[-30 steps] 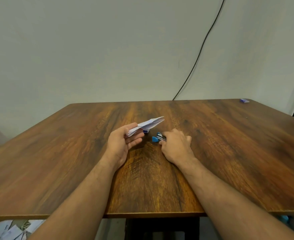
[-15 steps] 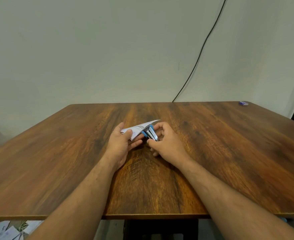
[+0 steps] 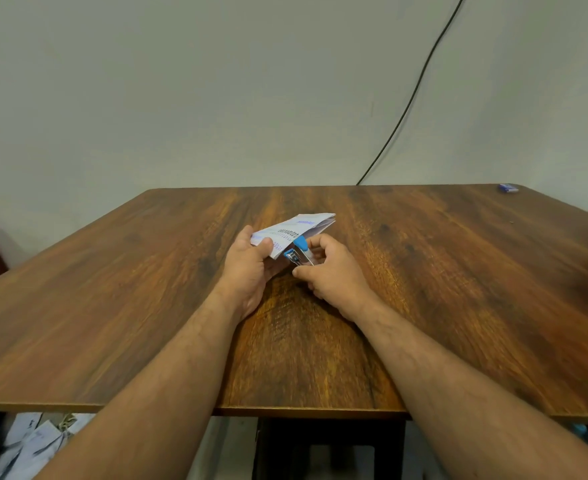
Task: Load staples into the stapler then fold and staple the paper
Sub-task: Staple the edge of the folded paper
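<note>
A folded white paper (image 3: 299,227) with printed lines is held above the middle of the wooden table (image 3: 458,271). My left hand (image 3: 247,268) pinches its near left corner, thumb on top. My right hand (image 3: 330,271) grips a small blue and silver stapler (image 3: 297,253), fingers curled round it. The stapler's jaws sit at the paper's lower right edge, beside my left thumb. Whether the paper lies between the jaws I cannot tell.
A small blue box (image 3: 508,188) lies at the table's far right corner. A black cable (image 3: 410,109) runs down the wall behind the table. Loose papers (image 3: 33,445) lie on the floor at the lower left.
My right hand picked the stapler up from the table and brought it to the paper's edge. My left hand lowered the paper slightly toward it.
</note>
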`<state>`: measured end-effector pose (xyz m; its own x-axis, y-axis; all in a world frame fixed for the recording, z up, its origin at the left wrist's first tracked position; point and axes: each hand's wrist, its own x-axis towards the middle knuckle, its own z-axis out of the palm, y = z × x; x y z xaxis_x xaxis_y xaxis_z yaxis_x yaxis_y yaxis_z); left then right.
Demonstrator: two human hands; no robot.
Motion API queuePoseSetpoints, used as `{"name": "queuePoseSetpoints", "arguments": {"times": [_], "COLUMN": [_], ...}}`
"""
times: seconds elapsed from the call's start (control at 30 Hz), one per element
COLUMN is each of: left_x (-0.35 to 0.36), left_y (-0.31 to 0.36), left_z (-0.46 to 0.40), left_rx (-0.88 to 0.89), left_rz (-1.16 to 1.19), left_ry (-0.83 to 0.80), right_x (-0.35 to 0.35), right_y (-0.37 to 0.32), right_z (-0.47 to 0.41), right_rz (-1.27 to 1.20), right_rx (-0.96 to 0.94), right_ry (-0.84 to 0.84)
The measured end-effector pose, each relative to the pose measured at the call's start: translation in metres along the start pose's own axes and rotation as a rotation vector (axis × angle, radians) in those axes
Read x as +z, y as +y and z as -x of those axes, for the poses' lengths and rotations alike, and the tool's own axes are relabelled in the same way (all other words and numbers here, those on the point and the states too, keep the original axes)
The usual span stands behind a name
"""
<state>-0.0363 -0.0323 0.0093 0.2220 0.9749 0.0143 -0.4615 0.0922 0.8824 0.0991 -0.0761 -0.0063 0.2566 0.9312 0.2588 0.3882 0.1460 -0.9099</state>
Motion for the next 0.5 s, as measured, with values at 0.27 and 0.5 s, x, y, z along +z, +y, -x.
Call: {"name": "queuePoseSetpoints", "arguments": {"times": [0.27,0.5], "left_x": [-0.0023,-0.0038], "left_y": [0.0015,0.0023], "left_z": [0.001,0.0006], "left_rx": [-0.016,-0.04], "left_rz": [-0.032,-0.002], "left_ry": [-0.042,-0.053], "right_x": [-0.0026,-0.0014], "right_y": [-0.0081,-0.006], "right_z": [0.0048,0.0027], "right_rz": [-0.144,-0.183], "right_rx": [0.029,0.04], "right_ry": [-0.029,-0.016]}}
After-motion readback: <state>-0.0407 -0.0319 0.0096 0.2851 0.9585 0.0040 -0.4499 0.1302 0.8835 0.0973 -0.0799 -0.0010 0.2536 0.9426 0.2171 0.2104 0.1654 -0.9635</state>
